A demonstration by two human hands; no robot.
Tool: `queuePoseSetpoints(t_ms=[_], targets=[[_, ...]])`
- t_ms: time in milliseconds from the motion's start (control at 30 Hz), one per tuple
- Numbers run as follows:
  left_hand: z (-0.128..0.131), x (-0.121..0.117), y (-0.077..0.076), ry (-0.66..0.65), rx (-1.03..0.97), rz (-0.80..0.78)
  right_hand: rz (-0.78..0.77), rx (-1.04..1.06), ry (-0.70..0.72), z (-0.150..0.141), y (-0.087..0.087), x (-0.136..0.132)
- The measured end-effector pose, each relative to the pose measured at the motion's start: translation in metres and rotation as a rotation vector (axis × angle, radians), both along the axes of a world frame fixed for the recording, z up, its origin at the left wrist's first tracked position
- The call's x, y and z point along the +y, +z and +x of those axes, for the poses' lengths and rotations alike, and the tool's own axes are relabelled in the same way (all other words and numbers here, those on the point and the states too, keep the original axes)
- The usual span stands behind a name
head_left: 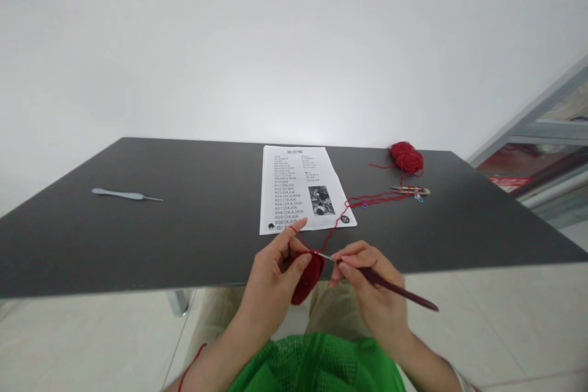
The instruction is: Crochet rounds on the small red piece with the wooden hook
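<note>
Between thumb and fingers, my left hand (274, 275) pinches a small red crochet piece (309, 282) just in front of the table edge. Red yarn (331, 231) passes over its raised index finger and runs back across the table. My right hand (371, 285) is closed around a crochet hook (390, 286) with a dark brown handle. The hook's metal tip points left and touches the top edge of the red piece. My left fingers partly hide the piece, so its full shape does not show.
A printed pattern sheet (294, 187) lies on the dark table (193, 220). At the back right rests a ball of red yarn (407, 158), with thread snips (416, 190) and small stitch markers (418, 198) in front. A grey-handled thin tool (118, 194) lies at the left.
</note>
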State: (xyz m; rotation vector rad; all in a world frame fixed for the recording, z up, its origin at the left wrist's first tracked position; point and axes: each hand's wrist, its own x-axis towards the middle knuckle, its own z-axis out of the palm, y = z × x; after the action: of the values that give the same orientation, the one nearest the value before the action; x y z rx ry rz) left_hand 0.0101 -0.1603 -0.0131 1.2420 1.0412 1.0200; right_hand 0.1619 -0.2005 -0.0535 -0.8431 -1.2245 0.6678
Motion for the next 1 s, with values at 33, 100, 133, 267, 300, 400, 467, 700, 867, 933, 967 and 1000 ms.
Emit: queuePoseSetpoints(t_ms=[33, 100, 133, 267, 300, 400, 467, 700, 867, 933, 967, 1000], targets=[[0.000, 0.000, 0.001, -0.005, 0.043, 0.037, 0.030, -0.084, -0.010, 0.002, 0.004, -0.002], [0.000, 0.000, 0.003, -0.001, 0.115, 0.109, 0.081, -0.224, -0.027, 0.004, 0.011, -0.004], [0.000, -0.001, 0.005, 0.005, 0.140, 0.137, 0.078, -0.233, -0.028, 0.004, 0.014, -0.004], [0.000, -0.002, 0.008, 0.001, 0.192, 0.173, -0.157, 0.066, 0.060, 0.004, 0.021, -0.003], [0.000, -0.002, 0.008, -0.004, 0.201, 0.174, -0.188, 0.102, 0.071, 0.004, 0.021, -0.003], [-0.001, -0.002, 0.007, -0.003, 0.210, 0.172, -0.049, -0.106, 0.008, 0.006, 0.021, -0.009], [-0.002, -0.001, 0.007, 0.010, 0.197, 0.168, 0.078, -0.304, -0.016, 0.009, 0.021, -0.013], [-0.004, 0.000, 0.001, -0.027, 0.055, 0.048, -0.266, 0.332, 0.279, 0.012, 0.019, 0.004], [0.004, -0.003, -0.001, -0.066, -0.168, -0.151, -0.253, 0.378, 0.224, -0.004, 0.004, 0.007], [0.008, -0.005, -0.004, -0.077, -0.240, -0.234, -0.084, 0.103, 0.054, -0.006, -0.009, 0.003], [0.009, -0.005, -0.005, -0.074, -0.272, -0.269, 0.016, -0.079, -0.031, -0.005, -0.016, 0.002], [0.010, -0.006, -0.007, -0.066, -0.306, -0.298, 0.113, -0.256, -0.100, -0.004, -0.022, 0.001]])
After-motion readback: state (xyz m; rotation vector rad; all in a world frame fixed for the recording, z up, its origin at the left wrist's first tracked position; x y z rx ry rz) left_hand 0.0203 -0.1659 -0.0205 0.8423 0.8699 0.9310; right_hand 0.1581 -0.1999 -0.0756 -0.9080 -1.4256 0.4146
